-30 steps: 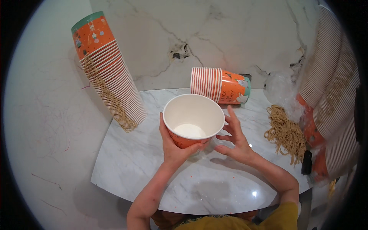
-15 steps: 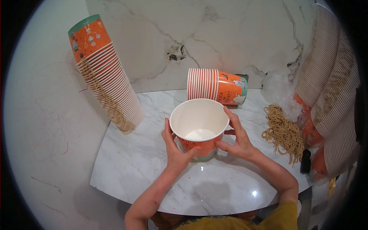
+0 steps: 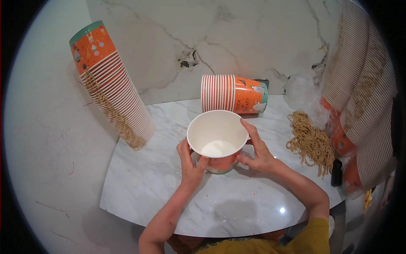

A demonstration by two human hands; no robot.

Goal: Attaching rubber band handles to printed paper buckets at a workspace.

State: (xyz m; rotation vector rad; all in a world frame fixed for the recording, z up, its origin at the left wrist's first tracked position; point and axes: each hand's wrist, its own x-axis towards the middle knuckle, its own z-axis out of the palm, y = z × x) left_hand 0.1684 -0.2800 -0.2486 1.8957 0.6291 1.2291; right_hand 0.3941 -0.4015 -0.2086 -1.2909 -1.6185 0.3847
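Observation:
An orange paper bucket point(image 3: 223, 163) with a white inside stands mouth up in front of me, its rim tipped a little toward me. My left hand point(image 3: 192, 165) clasps its left side, with the thumb at the front just under the rim. On the right side my right hand point(image 3: 256, 151) grips it, one finger up at the rim and the thumb lower on the front wall. Behind it a short stack of like buckets point(image 3: 234, 94) lies on its side. Both hands' far fingers are partly hidden behind the wall.
A tall upside-down bucket stack point(image 3: 114, 86) with tan cord loops along it rises at the left. On the right lie a heap of tan cords point(image 3: 311, 142), a black marker-like object point(image 3: 336, 172) and plastic-wrapped bucket stacks point(image 3: 359, 93). The white marbled table point(image 3: 169, 203) meets a wall behind.
My left thumb has moved up the bucket's front to just below the rim. The right hand keeps its hold. The whole view has shifted slightly.

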